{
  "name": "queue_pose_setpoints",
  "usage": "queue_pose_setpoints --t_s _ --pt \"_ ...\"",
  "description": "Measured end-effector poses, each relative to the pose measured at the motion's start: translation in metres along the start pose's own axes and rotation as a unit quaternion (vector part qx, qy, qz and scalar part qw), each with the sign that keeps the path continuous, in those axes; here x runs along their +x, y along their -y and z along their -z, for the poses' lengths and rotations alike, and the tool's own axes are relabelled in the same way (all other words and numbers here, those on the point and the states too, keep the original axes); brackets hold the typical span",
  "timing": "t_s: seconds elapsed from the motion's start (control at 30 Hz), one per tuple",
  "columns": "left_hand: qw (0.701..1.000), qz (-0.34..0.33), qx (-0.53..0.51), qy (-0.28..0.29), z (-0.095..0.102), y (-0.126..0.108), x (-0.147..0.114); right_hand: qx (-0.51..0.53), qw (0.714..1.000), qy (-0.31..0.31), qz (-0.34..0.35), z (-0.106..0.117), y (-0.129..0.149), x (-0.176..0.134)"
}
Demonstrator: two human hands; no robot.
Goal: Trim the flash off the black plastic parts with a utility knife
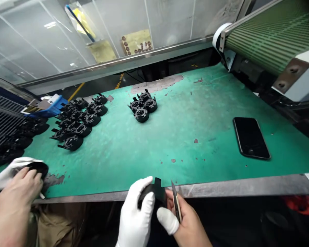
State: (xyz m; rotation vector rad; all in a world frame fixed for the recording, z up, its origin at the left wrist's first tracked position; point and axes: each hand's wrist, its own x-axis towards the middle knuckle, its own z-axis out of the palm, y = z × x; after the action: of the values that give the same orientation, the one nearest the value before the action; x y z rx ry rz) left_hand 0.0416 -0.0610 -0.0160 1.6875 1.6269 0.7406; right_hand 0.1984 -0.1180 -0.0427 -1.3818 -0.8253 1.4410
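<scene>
Knife [176, 206] in my right hand [189, 219], blade up, I hold a black part [158, 193] in my left hand [135, 214] at the near edge of the green bench [195, 154]. My left hand wears a white glove, and its fingers and thumb are curled round the part, gripping it; a tab sticks up from the top. My right hand is bare but for a white cover on the thumb, and its fingers are bent round the knife's handle. That thumb and the fingertips are close against the part's right side; whether they press on it I cannot tell.

Beyond my hands, four parts [141, 115] stand bunched on the bench, apart from a larger cluster [73, 141] to the left, near a blue bin [55, 107]. At the far left, a co-worker's bare hand [27, 185] and gloved hand [5, 175] are on another part [39, 167]. A phone [251, 138] lies flat to my right, nearer me than the green belt [275, 37].
</scene>
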Motion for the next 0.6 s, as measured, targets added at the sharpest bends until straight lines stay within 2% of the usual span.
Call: queue_pose_setpoints --t_s 0.13,0.23,0.33,0.6 --pt "0.993 -0.033 0.113 -0.022 0.002 0.012 0.009 -0.025 0.998 -0.021 -0.044 0.019 -0.016 -0.017" --pt "0.986 -0.073 0.146 0.025 0.0 0.014 0.011 -0.046 0.995 0.016 -0.082 0.034 -0.025 -0.022" --pt "0.977 -0.13 0.156 0.066 -0.006 0.013 0.005 -0.058 0.991 0.071 -0.101 0.04 -0.027 -0.017" --pt "0.972 -0.185 0.138 0.047 -0.015 0.022 -0.002 -0.041 0.986 0.127 -0.098 0.043 -0.019 0.003"
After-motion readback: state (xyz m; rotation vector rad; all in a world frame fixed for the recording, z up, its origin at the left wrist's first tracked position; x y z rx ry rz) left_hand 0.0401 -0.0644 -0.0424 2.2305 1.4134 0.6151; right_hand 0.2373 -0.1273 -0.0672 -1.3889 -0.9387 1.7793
